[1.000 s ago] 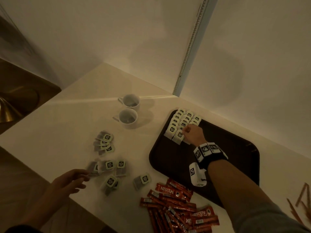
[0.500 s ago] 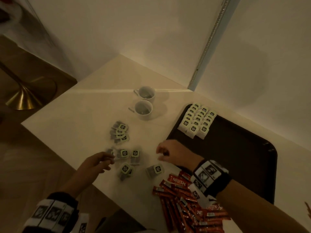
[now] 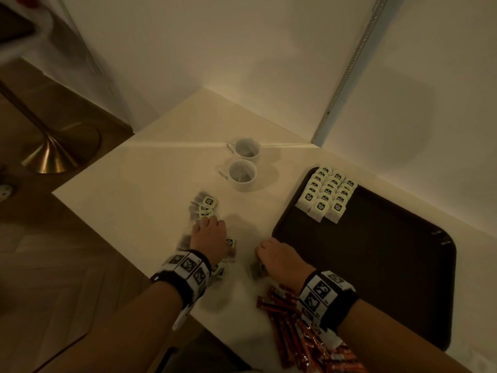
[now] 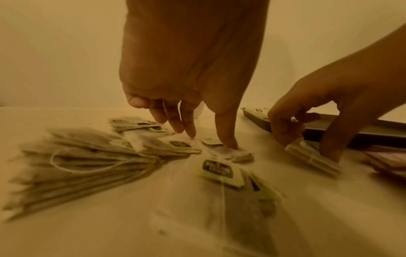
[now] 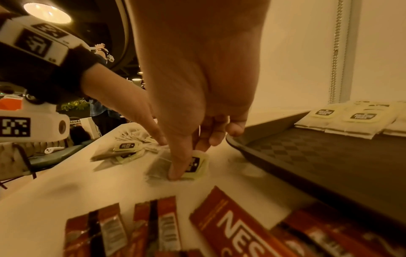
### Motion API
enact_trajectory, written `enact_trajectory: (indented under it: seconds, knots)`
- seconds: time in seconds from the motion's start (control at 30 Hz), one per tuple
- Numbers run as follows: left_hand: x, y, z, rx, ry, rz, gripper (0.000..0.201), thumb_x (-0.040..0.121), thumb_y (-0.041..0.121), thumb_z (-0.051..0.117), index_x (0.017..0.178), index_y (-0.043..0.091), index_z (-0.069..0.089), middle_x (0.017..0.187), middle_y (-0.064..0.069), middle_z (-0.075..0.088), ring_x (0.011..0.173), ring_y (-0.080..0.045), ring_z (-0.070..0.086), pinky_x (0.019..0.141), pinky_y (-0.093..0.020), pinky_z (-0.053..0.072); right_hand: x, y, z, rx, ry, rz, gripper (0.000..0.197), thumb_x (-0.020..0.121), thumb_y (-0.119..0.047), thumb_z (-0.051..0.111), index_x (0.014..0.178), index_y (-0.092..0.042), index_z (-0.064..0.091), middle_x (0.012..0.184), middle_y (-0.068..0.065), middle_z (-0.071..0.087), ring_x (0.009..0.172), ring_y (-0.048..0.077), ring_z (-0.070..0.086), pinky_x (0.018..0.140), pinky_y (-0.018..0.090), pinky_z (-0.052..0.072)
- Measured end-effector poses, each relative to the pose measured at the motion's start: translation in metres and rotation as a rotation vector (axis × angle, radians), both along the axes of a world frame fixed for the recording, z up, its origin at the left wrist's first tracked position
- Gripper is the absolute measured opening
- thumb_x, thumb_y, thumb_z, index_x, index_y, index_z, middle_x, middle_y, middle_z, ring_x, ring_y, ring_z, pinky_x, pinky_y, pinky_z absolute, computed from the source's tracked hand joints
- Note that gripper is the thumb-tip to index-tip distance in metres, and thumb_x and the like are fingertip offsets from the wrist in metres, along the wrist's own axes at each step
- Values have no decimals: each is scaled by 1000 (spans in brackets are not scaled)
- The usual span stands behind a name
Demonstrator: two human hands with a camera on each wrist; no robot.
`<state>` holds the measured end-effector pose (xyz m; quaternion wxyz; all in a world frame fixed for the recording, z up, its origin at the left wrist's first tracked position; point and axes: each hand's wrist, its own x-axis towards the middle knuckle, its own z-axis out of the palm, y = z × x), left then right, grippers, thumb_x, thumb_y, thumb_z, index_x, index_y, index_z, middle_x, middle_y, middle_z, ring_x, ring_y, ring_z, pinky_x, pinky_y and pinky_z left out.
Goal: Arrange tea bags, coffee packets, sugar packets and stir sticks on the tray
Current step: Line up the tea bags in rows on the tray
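Observation:
Several loose tea bags (image 3: 208, 204) lie scattered on the white table (image 3: 150, 184). My left hand (image 3: 209, 232) hovers over them with its fingers pointing down. Its index fingertip (image 4: 228, 145) presses on one bag (image 4: 238, 154). My right hand (image 3: 271, 253) is just left of the dark tray (image 3: 376, 265) and pinches a single tea bag (image 5: 197, 167) between thumb and fingers, low on the table. Neat rows of tea bags (image 3: 326, 193) fill the tray's far left corner. Red coffee packets (image 3: 295, 332) are piled near the front edge, under my right wrist.
Two white cups (image 3: 243, 175) stand behind the loose bags, near the wall corner. The table's left edge drops to a wooden floor with a brass stand base (image 3: 51, 154). Most of the tray's surface is bare.
My right hand left the rows on the tray, came back to the table and took hold of a loose tea bag. My left hand moved forward onto the scattered bags.

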<state>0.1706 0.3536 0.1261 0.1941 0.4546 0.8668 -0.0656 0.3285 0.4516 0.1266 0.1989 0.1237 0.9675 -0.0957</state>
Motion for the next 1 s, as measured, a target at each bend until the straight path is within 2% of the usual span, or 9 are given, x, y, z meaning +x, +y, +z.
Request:
enact_trajectory:
  seconds: [0.17,0.3,0.4,0.47,0.57,0.67,0.73,0.8,1.0]
  knots:
    - [-3,4,1,-21,-74,41,34,86,36,59,113,20,46,118,-9,54,117,-30,44,102,-42,27,-2,4,6,-99,12,-39,21,90,-15,53,110,-8,56,115,11,53,105,27,49,81,35,42]
    - [-8,5,1,219,-284,86,9,90,31,55,93,24,50,93,3,63,94,-19,56,92,-34,30,-12,15,29,-408,189,-250,8,86,-13,61,94,-11,62,98,6,63,88,17,55,75,24,41]
    - [-10,11,14,408,-626,159,19,94,25,56,81,12,53,72,3,53,65,-11,48,69,-28,36,-21,26,50,-527,314,-300,15,87,-10,62,101,-6,65,100,8,64,87,12,54,76,19,40]
    - [-7,17,31,499,-877,275,23,96,13,49,73,10,48,66,0,49,59,-9,45,60,-29,38,-27,31,64,-579,373,-317,19,86,-7,64,105,-5,65,98,7,64,86,13,55,73,13,41]
    - [-2,25,52,597,-1407,529,16,97,4,39,84,9,47,79,-12,56,72,-23,58,64,-31,51,-35,41,89,-668,476,-388,22,82,-6,68,102,-12,63,89,4,66,77,8,59,67,8,44]
    - [0,29,70,648,-1749,664,21,98,22,40,98,11,58,91,-10,62,77,-21,64,73,-37,57,-41,54,113,-688,576,-413,17,81,-8,71,96,-13,65,81,-2,67,64,-3,58,66,11,47]
    - [1,34,81,662,-1710,599,37,99,44,36,99,19,63,85,-2,64,70,-10,61,67,-29,53,-42,61,127,-661,629,-396,13,83,-9,69,96,-10,68,80,-2,67,60,-2,58,64,13,47]
    - [4,40,92,748,-1563,503,42,98,50,34,97,18,61,75,5,63,62,-3,55,56,-20,44,-43,65,140,-589,668,-377,12,83,-10,69,95,-11,69,78,-6,65,60,-3,58,64,9,45]
    - [4,54,114,1058,-1364,254,19,73,16,73,88,13,63,82,-5,59,67,-6,52,49,-18,39,-45,71,189,-411,780,-299,8,82,-15,71,89,-12,72,72,-10,63,66,-4,56,65,7,42]
